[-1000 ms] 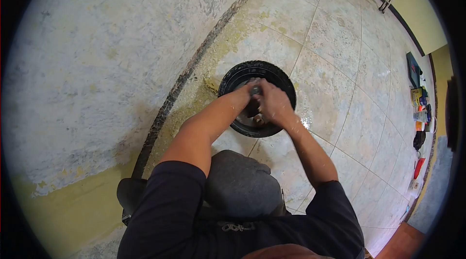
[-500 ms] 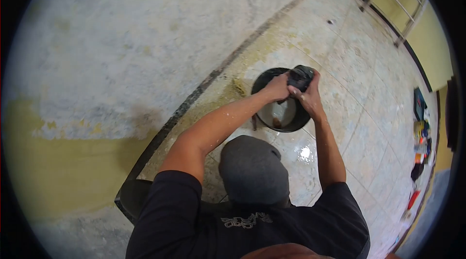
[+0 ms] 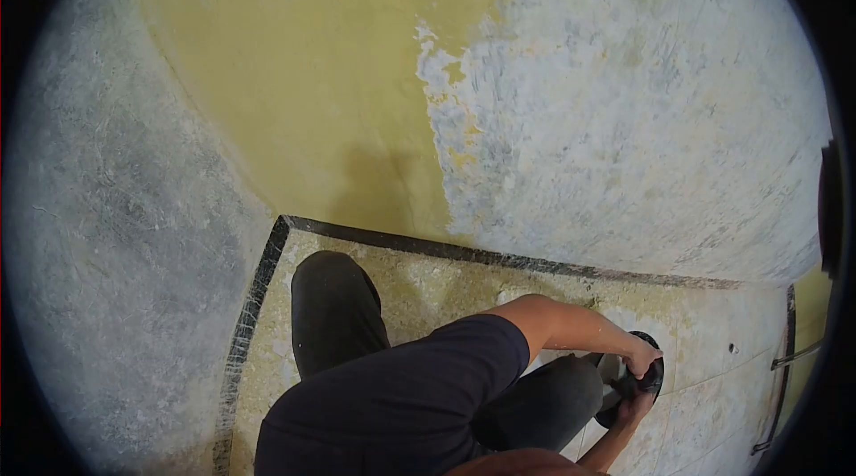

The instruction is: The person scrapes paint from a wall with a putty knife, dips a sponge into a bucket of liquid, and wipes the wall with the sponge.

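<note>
A black bucket (image 3: 608, 416) stands on the floor at the lower right, with a pale liquid-like surface showing inside. Over its far side, my left hand (image 3: 643, 358) is closed on a dark, bunched thing (image 3: 651, 376) that looks wet; its exact kind I cannot make out. From below, my right hand (image 3: 636, 406) grips the same dark thing, its fingers partly hidden. Both hands are close together at the bucket's rim, and my raised knee hides part of the near side.
My bent knees (image 3: 334, 302) are near the wall corner. The wall (image 3: 606, 119) has yellow paint and scraped whitish patches, with a dark skirting strip (image 3: 464, 253) along its foot. Stained tiles (image 3: 713, 405) surround the bucket. Part of a metal ladder (image 3: 794, 356) shows at the right.
My view has swung left toward the wall corner, so the bucket and hands now appear at the lower right. Both hands still hold the dark thing over the bucket.
</note>
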`<state>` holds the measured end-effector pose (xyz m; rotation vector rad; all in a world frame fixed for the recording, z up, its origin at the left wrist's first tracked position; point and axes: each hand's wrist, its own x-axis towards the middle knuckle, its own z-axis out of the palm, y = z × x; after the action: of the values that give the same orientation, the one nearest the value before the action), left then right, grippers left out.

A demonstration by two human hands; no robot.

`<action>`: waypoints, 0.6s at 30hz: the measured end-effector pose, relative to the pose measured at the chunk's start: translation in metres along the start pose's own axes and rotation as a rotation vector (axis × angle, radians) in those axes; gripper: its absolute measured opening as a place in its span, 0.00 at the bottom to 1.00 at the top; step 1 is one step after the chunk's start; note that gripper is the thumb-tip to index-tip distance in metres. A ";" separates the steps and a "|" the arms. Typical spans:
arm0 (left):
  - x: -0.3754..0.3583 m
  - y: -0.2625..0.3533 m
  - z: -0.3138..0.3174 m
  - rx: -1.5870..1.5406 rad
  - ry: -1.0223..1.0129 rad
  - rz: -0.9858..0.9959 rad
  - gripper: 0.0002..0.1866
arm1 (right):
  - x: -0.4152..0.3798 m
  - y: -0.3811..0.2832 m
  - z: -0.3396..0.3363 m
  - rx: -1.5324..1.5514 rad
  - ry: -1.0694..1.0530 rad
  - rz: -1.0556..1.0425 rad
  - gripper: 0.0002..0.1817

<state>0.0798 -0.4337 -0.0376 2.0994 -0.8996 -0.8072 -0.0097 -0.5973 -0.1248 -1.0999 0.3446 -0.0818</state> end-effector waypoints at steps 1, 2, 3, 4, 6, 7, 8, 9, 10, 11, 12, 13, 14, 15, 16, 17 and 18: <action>-0.008 0.004 -0.004 -0.115 -0.024 -0.060 0.43 | -0.002 -0.001 -0.004 -0.018 0.078 0.117 0.26; -0.011 0.004 -0.007 -0.106 -0.021 -0.051 0.43 | -0.004 -0.002 -0.008 -0.016 0.077 0.103 0.26; -0.012 0.002 -0.007 -0.005 -0.019 0.016 0.41 | -0.009 -0.004 -0.009 0.104 0.071 0.093 0.24; -0.014 -0.002 -0.007 0.098 -0.020 0.081 0.39 | -0.014 -0.003 -0.008 0.230 0.063 0.083 0.22; -0.020 -0.008 -0.009 0.055 0.020 0.116 0.38 | -0.023 -0.012 0.006 0.378 0.089 0.076 0.24; -0.025 -0.012 -0.012 0.009 0.056 0.145 0.36 | -0.021 -0.014 0.006 0.389 0.088 0.063 0.24; -0.031 -0.017 -0.017 0.001 0.087 0.207 0.32 | -0.014 -0.018 0.005 0.277 0.112 0.042 0.24; -0.041 -0.021 -0.023 0.016 0.090 0.212 0.32 | -0.010 -0.022 0.007 0.162 0.134 0.022 0.25; -0.053 -0.024 -0.033 0.062 0.178 0.262 0.31 | -0.018 -0.039 0.030 0.119 0.159 0.065 0.24; -0.068 -0.030 -0.044 0.111 0.266 0.311 0.29 | -0.012 -0.046 0.049 0.098 0.213 -0.046 0.22; -0.094 -0.030 -0.058 0.170 0.345 0.368 0.27 | -0.005 -0.054 0.065 0.071 0.273 -0.152 0.19; -0.102 -0.042 -0.063 0.188 0.433 0.407 0.25 | 0.007 -0.065 0.082 0.040 0.164 -0.274 0.16; -0.110 -0.062 -0.072 0.212 0.521 0.449 0.23 | 0.020 -0.078 0.110 0.012 0.055 -0.399 0.13; -0.124 -0.081 -0.082 0.283 0.584 0.529 0.21 | -0.002 -0.102 0.173 -0.056 -0.054 -0.512 0.13; -0.136 -0.098 -0.090 0.349 0.643 0.611 0.19 | -0.028 -0.121 0.239 -0.076 -0.069 -0.610 0.17; -0.160 -0.102 -0.103 0.437 0.596 0.547 0.18 | -0.016 -0.124 0.277 -0.038 -0.112 -0.737 0.22; -0.186 -0.105 -0.113 0.522 0.550 0.482 0.17 | -0.015 -0.135 0.317 -0.179 -0.211 -0.829 0.27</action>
<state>0.0959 -0.1943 -0.0088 2.2056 -1.3080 0.2809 0.0893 -0.3832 0.1269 -1.3571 -0.3173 -0.6731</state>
